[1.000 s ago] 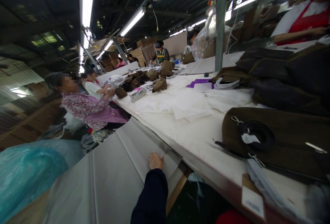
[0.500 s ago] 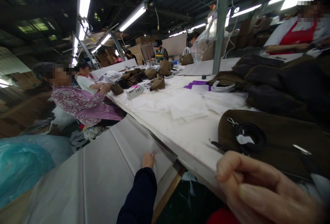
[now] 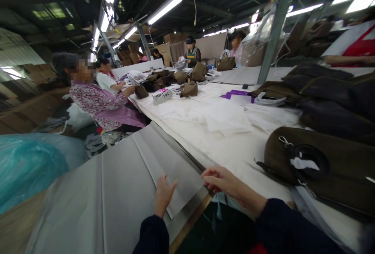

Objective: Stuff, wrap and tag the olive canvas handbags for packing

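Note:
Large grey creased sheets [image 3: 125, 183] lie on a wooden-edged surface in front of me. My left hand [image 3: 164, 195] is over the near right part of the top sheet, its thumb apart from the fingers and nothing seen in it. Close to that sheet's right corner is my right hand [image 3: 224, 182], fingers half bent and loosely apart; whether they touch the sheet I cannot tell. To the right, a dark olive bag [image 3: 345, 156] lies on the white table [image 3: 234, 152], with a coiled black strap [image 3: 320, 154] on top.
Thin white sheets [image 3: 225, 117] and purple pieces [image 3: 237, 95] are spread on the table. More dark bags [image 3: 331, 94] are heaped at right, by a metal post [image 3: 278, 31]. A co-worker in a patterned top [image 3: 99, 105] sits left, behind a teal plastic bundle [image 3: 29, 168].
My right hand has moved left and away from the camera, to the grey sheet's corner. My left hand has turned and its fingers have spread. The view has swung slightly left.

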Available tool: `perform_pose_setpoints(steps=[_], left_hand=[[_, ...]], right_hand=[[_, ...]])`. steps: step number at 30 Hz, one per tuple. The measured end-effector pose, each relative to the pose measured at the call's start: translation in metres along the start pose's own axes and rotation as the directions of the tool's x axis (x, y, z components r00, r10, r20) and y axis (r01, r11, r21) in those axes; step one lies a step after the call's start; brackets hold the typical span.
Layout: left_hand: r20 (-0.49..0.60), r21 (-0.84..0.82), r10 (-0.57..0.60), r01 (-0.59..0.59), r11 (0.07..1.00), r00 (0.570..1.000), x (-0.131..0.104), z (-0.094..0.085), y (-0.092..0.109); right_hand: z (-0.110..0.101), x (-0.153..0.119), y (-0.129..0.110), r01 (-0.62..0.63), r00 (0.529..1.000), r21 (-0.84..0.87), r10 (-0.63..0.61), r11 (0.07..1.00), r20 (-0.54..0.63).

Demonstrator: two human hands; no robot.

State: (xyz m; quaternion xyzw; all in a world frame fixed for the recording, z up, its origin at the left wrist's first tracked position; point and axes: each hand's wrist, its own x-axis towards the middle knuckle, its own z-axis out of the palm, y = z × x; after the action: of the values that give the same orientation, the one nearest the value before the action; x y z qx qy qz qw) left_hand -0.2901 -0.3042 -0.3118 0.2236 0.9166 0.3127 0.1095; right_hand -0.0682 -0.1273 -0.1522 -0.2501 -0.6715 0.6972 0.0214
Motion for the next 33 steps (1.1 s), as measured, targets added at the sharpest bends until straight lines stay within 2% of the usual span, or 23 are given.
perform_pose_setpoints(steps=[3, 6, 9, 13, 17, 22, 28, 33], left_hand=[[0.01, 0.168, 0.093, -0.094, 0.981, 0.996, 0.013, 0.017, 0.029], [0.083, 0.283, 0.125, -0.144, 0.948, 0.989, 0.025, 0.03, 0.042], [0.149, 0.336, 0.152, -0.195, 0.921, 0.977, 0.032, 0.035, 0.039], [0.19, 0.326, 0.162, -0.218, 0.92, 0.968, 0.038, 0.034, 0.027], [0.184, 0.223, 0.1, -0.141, 0.965, 0.978, 0.048, 0.028, 0.017], [0.215, -0.031, 0.031, -0.025, 0.999, 0.976, 0.05, 0.015, 0.004], [0.231, -0.345, 0.046, 0.037, 0.938, 0.972, 0.027, -0.012, -0.015], [0.253, -0.496, 0.066, 0.071, 0.865, 0.965, -0.005, -0.03, -0.026]], right_hand=[[0.01, 0.01, 0.022, -0.003, 0.998, -0.058, 0.006, 0.998, 0.062], [0.017, 0.006, 0.033, -0.01, 0.993, -0.142, 0.027, 0.99, 0.118], [0.018, 0.001, 0.036, -0.017, 0.989, -0.194, 0.045, 0.981, 0.141], [0.016, -0.001, 0.041, -0.014, 0.99, -0.201, 0.043, 0.979, 0.138], [0.016, 0.001, 0.045, -0.003, 0.988, -0.186, 0.032, 0.982, 0.151], [0.019, 0.004, 0.04, -0.017, 0.985, -0.149, 0.042, 0.989, 0.167], [0.014, 0.021, 0.026, -0.012, 0.988, -0.14, 0.034, 0.99, 0.151], [0.02, 0.053, 0.018, -0.003, 0.996, -0.224, 0.023, 0.974, 0.087]])
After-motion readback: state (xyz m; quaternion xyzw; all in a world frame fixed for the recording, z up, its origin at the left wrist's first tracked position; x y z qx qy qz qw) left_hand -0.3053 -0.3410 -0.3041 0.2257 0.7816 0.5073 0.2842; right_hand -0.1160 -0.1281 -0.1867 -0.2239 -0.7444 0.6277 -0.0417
